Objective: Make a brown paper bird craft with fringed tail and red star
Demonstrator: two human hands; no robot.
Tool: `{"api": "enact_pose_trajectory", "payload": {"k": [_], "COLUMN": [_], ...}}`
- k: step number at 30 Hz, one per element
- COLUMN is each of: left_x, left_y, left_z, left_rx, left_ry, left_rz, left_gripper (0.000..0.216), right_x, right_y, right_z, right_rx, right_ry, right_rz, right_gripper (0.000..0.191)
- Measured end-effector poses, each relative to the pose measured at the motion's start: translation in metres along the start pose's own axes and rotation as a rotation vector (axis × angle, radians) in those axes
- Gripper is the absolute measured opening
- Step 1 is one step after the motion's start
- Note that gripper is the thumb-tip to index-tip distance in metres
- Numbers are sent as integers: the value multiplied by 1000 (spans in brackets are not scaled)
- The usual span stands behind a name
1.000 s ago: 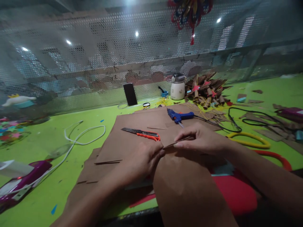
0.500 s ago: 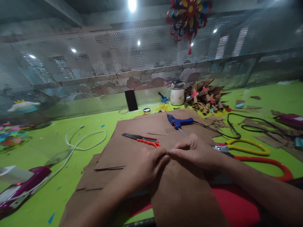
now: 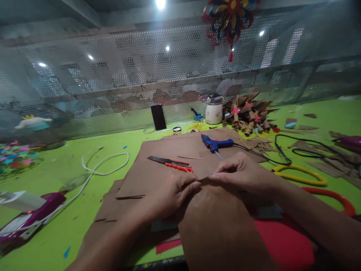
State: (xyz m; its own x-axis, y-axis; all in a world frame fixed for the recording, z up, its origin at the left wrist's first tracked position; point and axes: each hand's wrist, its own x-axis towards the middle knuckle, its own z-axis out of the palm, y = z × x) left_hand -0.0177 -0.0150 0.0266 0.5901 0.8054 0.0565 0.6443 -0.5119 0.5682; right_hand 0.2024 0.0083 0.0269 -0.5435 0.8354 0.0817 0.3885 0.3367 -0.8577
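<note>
A sheet of brown paper [image 3: 220, 226] hangs down toward me, its far edge pinched between both hands. My left hand [image 3: 179, 190] grips that edge with thumb and fingers pressed together. Just to its right, my right hand [image 3: 239, 175] pinches the same edge, a short strip of it showing between the fingertips. Beyond my left hand lies an orange utility knife [image 3: 172, 164] with its blade out. A blue hot glue gun [image 3: 217, 143] rests on flat brown paper sheets [image 3: 141, 175] past my right hand. Large scissors with yellow and orange handles [image 3: 301, 175] lie partly under my right forearm.
On the green table stand a white jar-like bottle [image 3: 213, 111], a dark phone-like slab [image 3: 158, 116] and a pile of brown paper rolls [image 3: 248, 114]. A white cable [image 3: 109, 173] and a purple device [image 3: 34, 216] lie left. Red paper [image 3: 284, 241] is near my lap.
My fingertips have moved slightly apart along the paper's edge, showing more of it between them. The whole view has shifted a little.
</note>
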Motion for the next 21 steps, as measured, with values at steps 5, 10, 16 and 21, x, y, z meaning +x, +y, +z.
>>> {"api": "enact_pose_trajectory", "payload": {"k": [5, 10, 16, 21], "left_x": [-1, -2, -2, -1], "left_y": [-2, -4, -3, -5], "left_z": [-5, -3, -10, -16], "left_rx": [134, 246, 152, 45], "left_ry": [-6, 57, 41, 46], "left_rz": [-42, -64, -55, -130], "left_gripper": [40, 39, 35, 39], "right_x": [3, 5, 6, 8], "right_y": [2, 5, 6, 12], "right_z": [0, -2, -4, -9], "right_rx": [5, 66, 142, 126], "right_ry": [116, 180, 128, 148], "right_rz": [-7, -21, 13, 26], "right_gripper": [26, 26, 31, 34]}}
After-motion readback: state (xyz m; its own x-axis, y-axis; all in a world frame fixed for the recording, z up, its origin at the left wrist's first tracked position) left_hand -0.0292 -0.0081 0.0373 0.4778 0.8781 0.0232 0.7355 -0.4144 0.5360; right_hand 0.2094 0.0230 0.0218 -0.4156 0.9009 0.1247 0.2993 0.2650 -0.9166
